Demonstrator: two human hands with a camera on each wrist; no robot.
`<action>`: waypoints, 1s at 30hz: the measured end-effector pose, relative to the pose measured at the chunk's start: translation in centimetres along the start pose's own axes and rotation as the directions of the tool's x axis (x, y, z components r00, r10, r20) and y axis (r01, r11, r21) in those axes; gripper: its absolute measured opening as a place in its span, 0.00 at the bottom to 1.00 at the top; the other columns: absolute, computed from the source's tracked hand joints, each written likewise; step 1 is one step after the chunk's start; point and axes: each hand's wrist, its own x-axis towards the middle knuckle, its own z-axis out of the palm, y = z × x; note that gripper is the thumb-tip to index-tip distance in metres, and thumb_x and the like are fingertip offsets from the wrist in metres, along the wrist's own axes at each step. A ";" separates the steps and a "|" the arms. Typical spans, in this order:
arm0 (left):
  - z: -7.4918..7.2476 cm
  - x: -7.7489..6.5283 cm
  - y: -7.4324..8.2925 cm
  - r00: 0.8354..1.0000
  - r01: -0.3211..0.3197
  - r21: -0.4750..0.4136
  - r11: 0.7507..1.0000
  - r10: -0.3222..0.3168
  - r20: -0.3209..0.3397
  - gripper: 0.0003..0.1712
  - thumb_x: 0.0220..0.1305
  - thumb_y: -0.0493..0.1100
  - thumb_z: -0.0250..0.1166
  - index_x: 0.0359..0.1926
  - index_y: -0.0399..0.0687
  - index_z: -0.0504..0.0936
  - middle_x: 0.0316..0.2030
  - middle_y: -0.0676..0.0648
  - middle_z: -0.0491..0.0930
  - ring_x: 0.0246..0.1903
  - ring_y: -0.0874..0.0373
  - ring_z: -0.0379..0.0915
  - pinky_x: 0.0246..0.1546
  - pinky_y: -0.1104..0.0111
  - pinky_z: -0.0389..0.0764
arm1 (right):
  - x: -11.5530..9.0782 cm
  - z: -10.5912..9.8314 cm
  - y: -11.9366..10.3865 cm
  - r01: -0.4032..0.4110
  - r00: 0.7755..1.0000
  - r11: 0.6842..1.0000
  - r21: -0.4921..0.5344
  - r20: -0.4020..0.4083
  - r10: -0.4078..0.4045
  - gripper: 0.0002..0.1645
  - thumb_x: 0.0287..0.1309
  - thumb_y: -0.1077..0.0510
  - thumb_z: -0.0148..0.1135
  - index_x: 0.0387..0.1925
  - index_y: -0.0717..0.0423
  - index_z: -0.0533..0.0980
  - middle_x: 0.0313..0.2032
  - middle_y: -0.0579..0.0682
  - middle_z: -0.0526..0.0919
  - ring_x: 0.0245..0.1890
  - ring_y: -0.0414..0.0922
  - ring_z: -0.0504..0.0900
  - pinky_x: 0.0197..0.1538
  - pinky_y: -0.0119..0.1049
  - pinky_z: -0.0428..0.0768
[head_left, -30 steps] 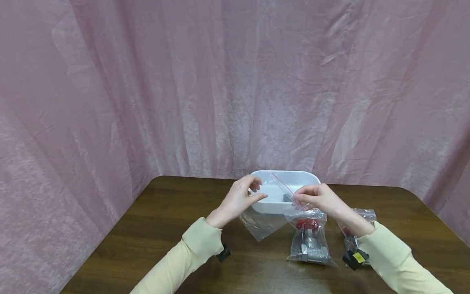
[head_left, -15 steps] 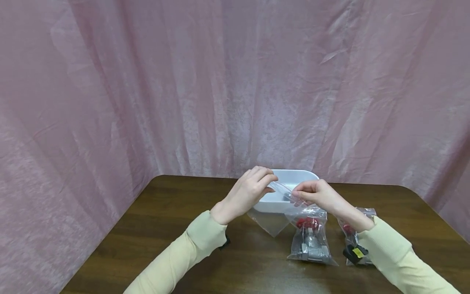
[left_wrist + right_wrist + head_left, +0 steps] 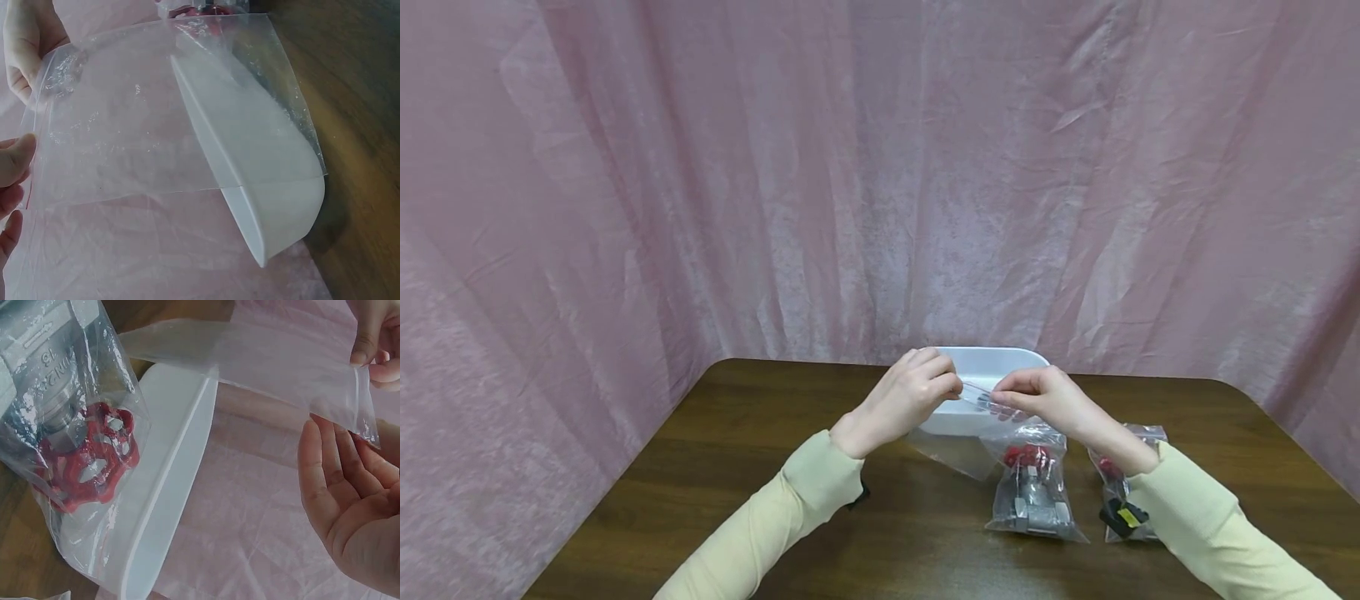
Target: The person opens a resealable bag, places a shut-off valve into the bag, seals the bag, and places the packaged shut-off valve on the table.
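A clear zip bag [image 3: 137, 125], with nothing visible in it, stretches between both hands. My left hand [image 3: 906, 392] pinches one end of its mouth between thumb and fingers, as the left wrist view shows. At the opposite end, my right hand [image 3: 1048, 404] holds the mouth's corner. The bag hangs in front of a white tub [image 3: 994, 357], partly covering it. Just below the right hand, a metal valve with a red handwheel [image 3: 81, 462] lies in another clear bag [image 3: 1036, 500].
Under the right forearm is a further clear bag [image 3: 1150, 434] with something red and grey inside, partly hidden. Something small and dark shows in the tub through the film. Everything is on a brown wooden table [image 3: 737, 467], with a pink curtain [image 3: 880, 208] behind.
My left hand has moved right, from apart with thumb and fingers spread, to pinch the bag's left end. The bag's mouth has come down between the hands. My right hand has barely moved.
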 end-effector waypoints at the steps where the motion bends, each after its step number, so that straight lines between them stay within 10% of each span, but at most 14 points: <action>1: 0.0 0.0 0.0 1.000 -0.003 -0.002 1.000 0.003 -0.002 0.05 0.54 0.39 0.67 0.27 0.48 0.78 0.28 0.54 0.69 0.31 0.61 0.65 0.31 0.73 0.65 | 0.0 0.0 0.0 0.010 1.000 1.000 -0.018 -0.007 -0.010 0.08 0.55 0.58 0.62 0.31 0.60 0.80 0.25 0.47 0.81 0.26 0.43 0.78 0.29 0.36 0.76; 19: -0.4 -0.3 0.9 0.991 -0.103 -0.002 0.995 0.103 0.088 0.05 0.53 0.39 0.66 0.27 0.53 0.78 0.27 0.60 0.74 0.32 0.67 0.68 0.38 0.74 0.65 | 0.8 1.2 -1.1 0.031 0.956 0.917 -0.398 -0.255 -0.143 0.04 0.46 0.68 0.63 0.21 0.58 0.78 0.18 0.42 0.76 0.17 0.37 0.71 0.21 0.33 0.70; 30: -0.2 0.1 2.4 0.961 -0.196 -0.171 0.966 0.224 0.162 0.08 0.52 0.39 0.67 0.23 0.56 0.77 0.25 0.62 0.72 0.30 0.66 0.65 0.34 0.76 0.62 | 1.7 2.9 -0.7 0.123 0.878 0.762 -0.636 -0.288 -0.382 0.09 0.46 0.74 0.62 0.20 0.60 0.74 0.19 0.49 0.75 0.20 0.43 0.73 0.23 0.35 0.71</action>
